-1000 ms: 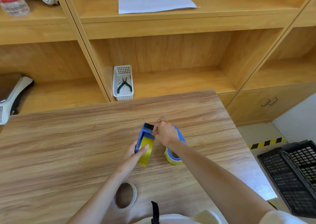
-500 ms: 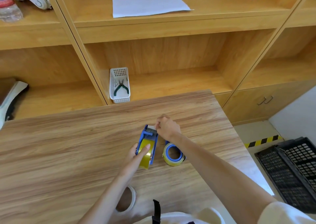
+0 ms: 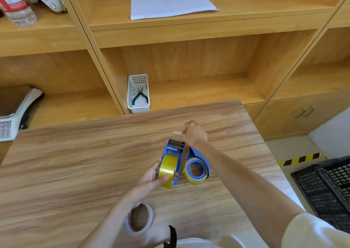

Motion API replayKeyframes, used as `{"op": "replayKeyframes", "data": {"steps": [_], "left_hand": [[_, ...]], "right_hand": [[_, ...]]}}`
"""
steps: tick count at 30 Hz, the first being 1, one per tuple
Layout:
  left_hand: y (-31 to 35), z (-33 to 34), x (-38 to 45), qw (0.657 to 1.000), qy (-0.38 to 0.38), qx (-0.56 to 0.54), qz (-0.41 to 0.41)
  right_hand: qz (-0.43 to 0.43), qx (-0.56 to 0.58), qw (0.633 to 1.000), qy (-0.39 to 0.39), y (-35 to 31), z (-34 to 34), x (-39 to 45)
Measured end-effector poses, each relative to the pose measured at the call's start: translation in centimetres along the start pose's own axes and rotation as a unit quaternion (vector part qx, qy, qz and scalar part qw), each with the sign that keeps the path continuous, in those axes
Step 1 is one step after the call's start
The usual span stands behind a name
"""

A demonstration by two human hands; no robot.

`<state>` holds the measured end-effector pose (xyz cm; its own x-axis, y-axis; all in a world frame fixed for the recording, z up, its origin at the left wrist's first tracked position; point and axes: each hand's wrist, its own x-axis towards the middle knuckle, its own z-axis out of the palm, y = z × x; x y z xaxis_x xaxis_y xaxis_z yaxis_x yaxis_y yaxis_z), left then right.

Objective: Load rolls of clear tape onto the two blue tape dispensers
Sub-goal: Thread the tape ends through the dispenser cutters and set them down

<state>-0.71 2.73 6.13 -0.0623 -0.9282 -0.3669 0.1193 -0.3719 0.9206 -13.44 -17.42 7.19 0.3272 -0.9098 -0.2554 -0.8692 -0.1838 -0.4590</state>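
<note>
A blue tape dispenser (image 3: 173, 150) stands on the wooden table (image 3: 75, 162) with a yellowish clear tape roll (image 3: 167, 169) mounted in it. My left hand (image 3: 151, 179) grips that roll and the dispenser's rear. My right hand (image 3: 194, 133) pinches the free tape end (image 3: 177, 133) and holds it just beyond the dispenser's front roller. A second blue dispenser (image 3: 198, 164) lies on its side to the right, with a tape roll on its hub. An empty whitish tape core (image 3: 140, 217) lies near the table's front edge, under my left forearm.
Wooden shelves stand behind the table. A white basket (image 3: 138, 94) with green pliers sits on the shelf right behind it, a scale (image 3: 13, 113) at left, a sheet of paper (image 3: 170, 5) higher up. Black crates (image 3: 325, 187) are on the floor at right.
My right hand has pulled the tape end forward past the dispenser's front. The second dispenser, hidden behind that hand before, now shows beside it.
</note>
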Motion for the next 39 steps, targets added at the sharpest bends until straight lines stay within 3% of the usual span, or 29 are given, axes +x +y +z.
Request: {"op": "replayKeyframes", "data": {"steps": [5,13,18,23,33,39], "left_hand": [[0.4,-0.8,-0.4,0.999,-0.032,0.02,0.006],[0.6,-1.5,-0.8,0.999,-0.028,-0.022,0.012],[0.8,-2.1,-0.7,1.0,-0.021,-0.003,0.013],[1.2,-1.8,-0.2,0.996,0.079,-0.003,0.035],[1.2,-1.8,1.4,0.981,0.192,0.021,0.002],[1.2,-2.1,1.6,0.975,0.221,-0.034,0.01]], "right_hand": [[0.017,-0.006,0.999,-0.038,-0.5,-0.5,0.6],[0.101,0.179,0.961,-0.185,-1.0,0.2,1.4],[0.217,0.314,0.873,-0.304,-0.9,-0.6,0.7],[0.271,0.451,0.769,-0.363,-0.4,0.1,0.5],[0.314,0.546,0.725,-0.281,-0.2,1.7,0.0],[0.329,0.597,0.69,-0.243,-1.1,2.4,-0.3]]}}
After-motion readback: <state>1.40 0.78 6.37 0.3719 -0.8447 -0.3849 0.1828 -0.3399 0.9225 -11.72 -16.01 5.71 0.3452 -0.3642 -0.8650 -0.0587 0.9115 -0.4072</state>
